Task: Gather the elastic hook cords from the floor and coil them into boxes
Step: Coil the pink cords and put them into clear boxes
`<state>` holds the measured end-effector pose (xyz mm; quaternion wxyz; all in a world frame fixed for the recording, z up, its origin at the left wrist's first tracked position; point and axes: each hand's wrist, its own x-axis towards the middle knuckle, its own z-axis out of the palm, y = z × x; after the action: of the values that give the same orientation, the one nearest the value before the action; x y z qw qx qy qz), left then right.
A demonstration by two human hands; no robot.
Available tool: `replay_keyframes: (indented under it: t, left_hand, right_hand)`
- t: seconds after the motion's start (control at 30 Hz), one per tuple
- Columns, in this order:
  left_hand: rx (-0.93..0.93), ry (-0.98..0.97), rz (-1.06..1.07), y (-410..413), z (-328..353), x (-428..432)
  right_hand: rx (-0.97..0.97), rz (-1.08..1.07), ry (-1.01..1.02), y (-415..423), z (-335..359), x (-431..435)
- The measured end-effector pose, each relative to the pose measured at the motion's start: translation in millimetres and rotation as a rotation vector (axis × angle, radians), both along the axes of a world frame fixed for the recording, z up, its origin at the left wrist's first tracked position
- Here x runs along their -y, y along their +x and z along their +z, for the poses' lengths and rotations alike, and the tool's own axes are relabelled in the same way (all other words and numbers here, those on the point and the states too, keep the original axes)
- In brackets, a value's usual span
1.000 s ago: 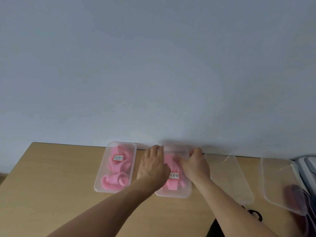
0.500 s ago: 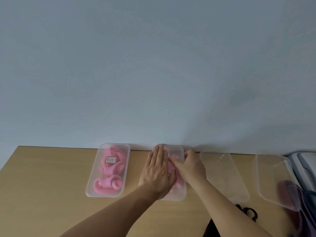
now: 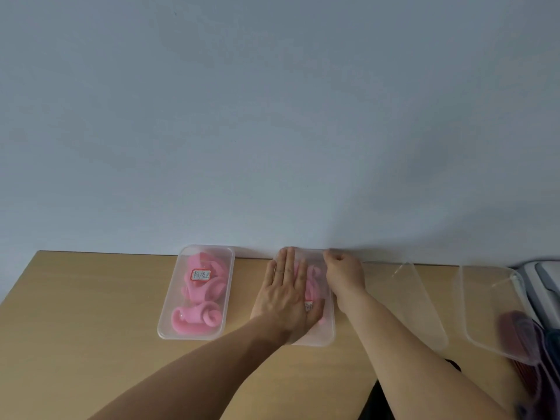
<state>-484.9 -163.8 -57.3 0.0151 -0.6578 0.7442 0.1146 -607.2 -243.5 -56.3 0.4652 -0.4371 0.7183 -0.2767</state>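
Item: clear box (image 3: 328,327) of pink cords (image 3: 313,283), on bench (image 3: 91,313); long axis runs away from person.
Left hand (image 3: 286,294): flat, fingers straight, pressing box top along that axis.
Right hand (image 3: 344,275): fingers curled at far right corner; grip on rim not discernible.

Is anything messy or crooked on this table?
Only the clear tray at the far right: its near corner lies over red and purple things, so it looks crooked. The left box and middle box of pink cords sit straight.

Wooden table (image 3: 91,313) with two clear boxes (image 3: 181,336) of pink cords (image 3: 197,317), two loose lids (image 3: 406,301)
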Motion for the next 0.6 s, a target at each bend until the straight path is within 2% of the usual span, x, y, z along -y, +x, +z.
replay_keyframes:
  t: [0.1, 0.27, 0.4, 0.6]
  left_hand:
    - [-0.003, -0.024, 0.005, -0.3, -0.8, -1.9]
    - [-0.008, -0.042, 0.02, 0.6, -5.5, 1.8]
    - [0.002, -0.057, 0.025, 1.0, -5.8, 1.8]
    - [0.013, -0.065, 0.017, 0.1, -2.5, 3.4]
  right_hand:
    - [-0.015, -0.003, -0.004, 0.3, 5.6, -11.8]
    - [0.155, -0.055, 0.058, -16.0, 1.5, -59.8]
    - [0.142, -0.064, 0.054, -15.1, 17.1, -60.6]
    - [0.247, -0.074, 0.084, -28.2, 7.4, -109.7]
